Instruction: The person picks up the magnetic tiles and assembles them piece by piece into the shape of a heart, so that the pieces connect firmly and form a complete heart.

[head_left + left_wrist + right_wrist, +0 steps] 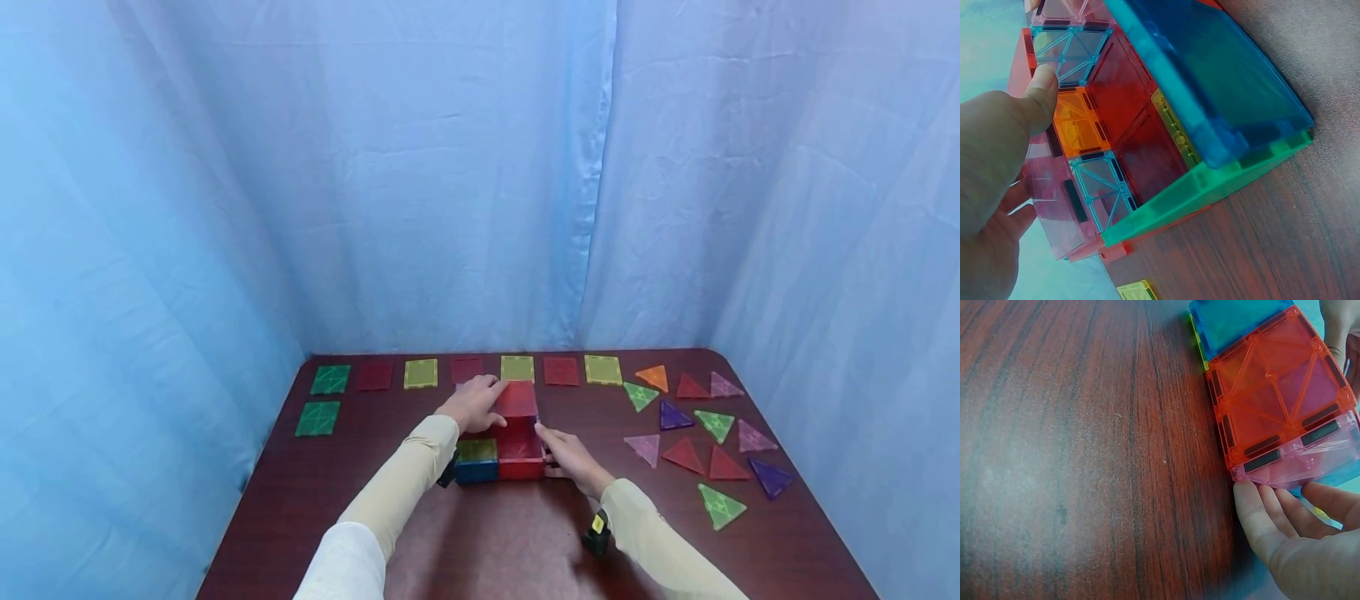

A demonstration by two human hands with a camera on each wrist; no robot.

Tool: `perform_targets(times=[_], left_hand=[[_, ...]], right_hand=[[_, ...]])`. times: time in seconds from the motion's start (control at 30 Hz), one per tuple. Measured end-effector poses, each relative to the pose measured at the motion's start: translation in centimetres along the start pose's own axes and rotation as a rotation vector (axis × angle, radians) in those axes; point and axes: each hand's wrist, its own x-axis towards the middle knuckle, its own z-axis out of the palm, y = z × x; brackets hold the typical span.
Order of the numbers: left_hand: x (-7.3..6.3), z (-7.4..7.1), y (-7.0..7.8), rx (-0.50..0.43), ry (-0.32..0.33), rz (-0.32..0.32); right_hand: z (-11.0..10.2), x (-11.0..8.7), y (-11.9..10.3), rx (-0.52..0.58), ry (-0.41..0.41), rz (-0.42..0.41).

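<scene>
A box-like structure of translucent magnetic tiles (pixel 521 470) stands mid-table, with a raised red part (pixel 517 398) at its back. A yellow-topped blue section (pixel 477 472) adjoins it on the left. My left hand (pixel 474 403) holds the raised part from the left; in the left wrist view its thumb (pixel 1044 78) lies before a clear blue tile (pixel 1063 53), other fingers behind a pink tile (pixel 1057 206). On the right side, my right hand (pixel 572 460) touches the structure with extended fingers. Its fingertips meet a pink tile (pixel 1310 459) beside a red-orange tile (pixel 1235 422) in the right wrist view.
Square tiles line the back edge, among them a yellow tile (pixel 421 374) and a dark red tile (pixel 375 376). Two green tiles (pixel 317 419) lie at the left. Several triangular tiles (pixel 715 425) are spread over the right side. Blue curtains (pixel 450 208) surround the table.
</scene>
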Motion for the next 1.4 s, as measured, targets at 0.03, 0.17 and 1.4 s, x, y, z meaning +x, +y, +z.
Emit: perform_targets(times=[0.03, 0.17, 1.4], left_hand=[[0.0, 0.1, 0.0, -0.006, 0.001, -0.001], [-0.1, 0.2, -0.1, -0.022, 0.01, 0.0], [-18.7, 6.1, -19.3, -0.193, 0.131, -0.533]], right_hand=[[0.0, 0.0, 0.0, -0.004, 0.001, -0.002], [0.0, 0.1, 0.0, -0.005, -0.006, -0.004], [0.2, -0.1, -0.2, 0.007, -0.001, -0.007]])
